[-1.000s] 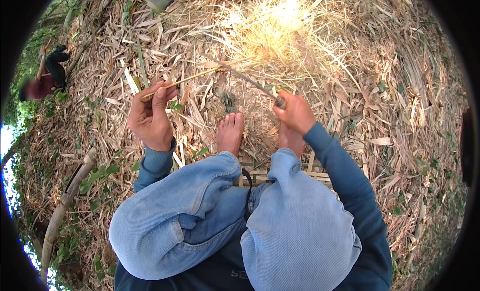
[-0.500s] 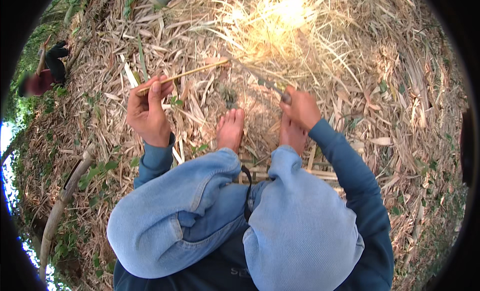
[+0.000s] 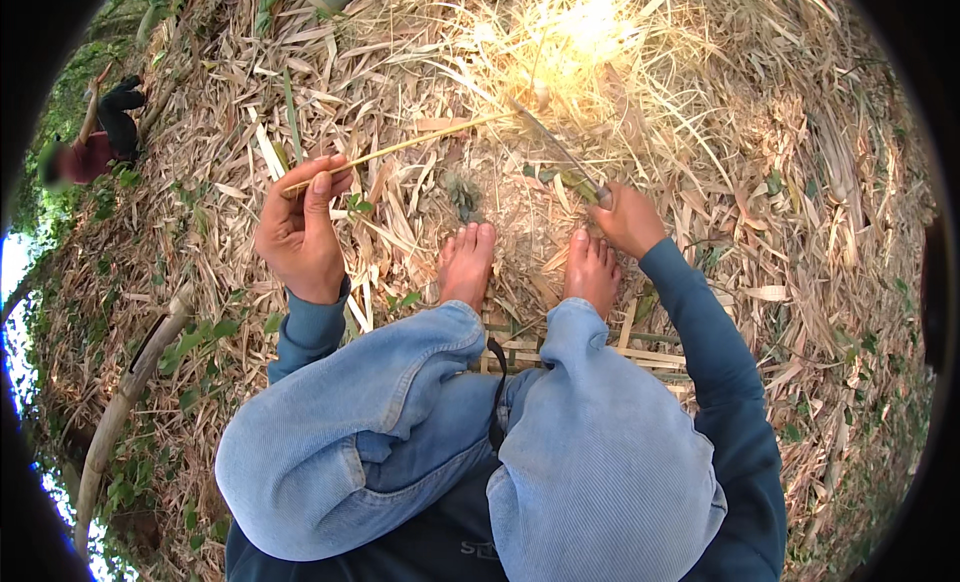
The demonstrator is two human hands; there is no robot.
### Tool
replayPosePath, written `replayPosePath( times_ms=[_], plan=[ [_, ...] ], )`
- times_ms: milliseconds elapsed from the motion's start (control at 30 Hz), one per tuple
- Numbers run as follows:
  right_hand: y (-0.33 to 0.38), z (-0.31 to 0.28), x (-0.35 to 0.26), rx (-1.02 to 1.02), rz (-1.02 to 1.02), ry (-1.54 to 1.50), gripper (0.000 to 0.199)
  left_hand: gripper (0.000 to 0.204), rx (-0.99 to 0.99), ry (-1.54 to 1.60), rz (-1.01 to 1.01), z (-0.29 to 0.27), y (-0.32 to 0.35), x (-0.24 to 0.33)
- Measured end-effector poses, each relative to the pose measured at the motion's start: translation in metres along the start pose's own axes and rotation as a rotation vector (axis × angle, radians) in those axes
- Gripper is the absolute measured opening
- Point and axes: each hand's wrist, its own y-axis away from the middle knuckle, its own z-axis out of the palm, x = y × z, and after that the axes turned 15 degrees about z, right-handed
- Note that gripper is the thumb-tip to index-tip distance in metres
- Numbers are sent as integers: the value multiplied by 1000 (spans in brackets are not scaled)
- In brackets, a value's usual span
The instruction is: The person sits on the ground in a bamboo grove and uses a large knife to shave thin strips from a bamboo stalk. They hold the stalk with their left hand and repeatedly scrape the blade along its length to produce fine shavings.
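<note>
My left hand (image 3: 305, 237) pinches one end of a thin yellowish bamboo strip (image 3: 428, 140) between thumb and fingers. The strip slants up and to the right, away from me. In my right hand (image 3: 630, 220), the fingers are wrapped round the handle of a knife (image 3: 562, 148) with a long, narrow blade pointing up and to the left. Blade tip and far end of the strip come together in front of my feet; whether they touch I cannot tell. Most of the knife handle is hidden in my fist.
Fine pale shavings (image 3: 560, 67) lie in a sunlit heap ahead. My bare feet (image 3: 467, 265) stand on dry leaf litter, near some split strips (image 3: 650, 357). A curved branch (image 3: 120, 412) lies at left; another person (image 3: 85, 160) is at the far left.
My right hand and the knife have moved to the right, and the blade tip shifted right and slightly farther off. More of the strip shows. My left hand has barely moved.
</note>
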Motion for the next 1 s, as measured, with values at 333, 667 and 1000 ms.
replayPosePath(
  times_ms=[333,667,1000],
  plan=[
    [28,15,-51,4,-220,-144,18,15,-66,-63,92,3,6,7],
    [-26,17,-14,-11,31,77,27,17,33,-6,4,3,4,3],
    [-34,-6,6,56,-34,48,30,19,68,-32,10,0,-6,4]
  ],
)
